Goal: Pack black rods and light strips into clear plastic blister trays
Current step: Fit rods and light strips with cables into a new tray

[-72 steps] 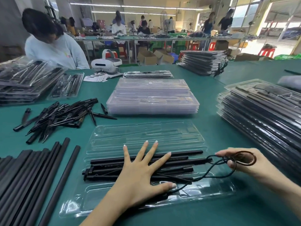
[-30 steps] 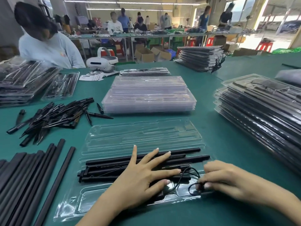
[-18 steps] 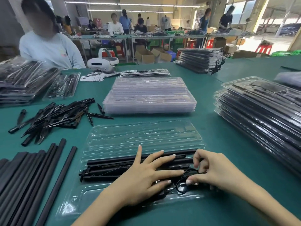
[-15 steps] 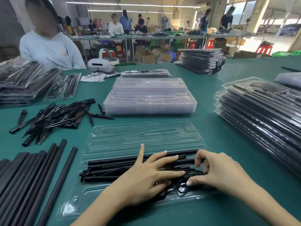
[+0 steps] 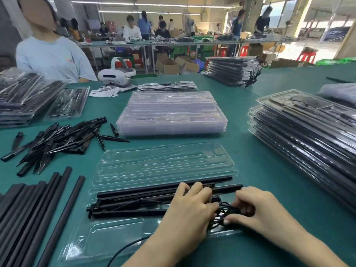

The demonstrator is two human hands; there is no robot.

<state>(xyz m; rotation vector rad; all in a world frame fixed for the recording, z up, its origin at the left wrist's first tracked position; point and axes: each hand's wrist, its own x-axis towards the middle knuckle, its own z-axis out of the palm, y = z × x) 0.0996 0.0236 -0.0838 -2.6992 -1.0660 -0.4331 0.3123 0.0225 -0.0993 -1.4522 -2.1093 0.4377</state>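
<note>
In the head view, the black rods (image 5: 165, 186) and light strips (image 5: 134, 207) already lie in the open blister tray (image 5: 115, 228). Right hand (image 5: 258, 211) fingers pinch the coiled cable (image 5: 224, 209); left hand (image 5: 188, 211) fingers, curled, press the strips just beside it. I judge closing the tray remains.

Long lights (image 5: 150, 4) shine on the ceiling. Red stools (image 5: 306, 57) stand by bright, maybe open, windows (image 5: 287, 12).
</note>
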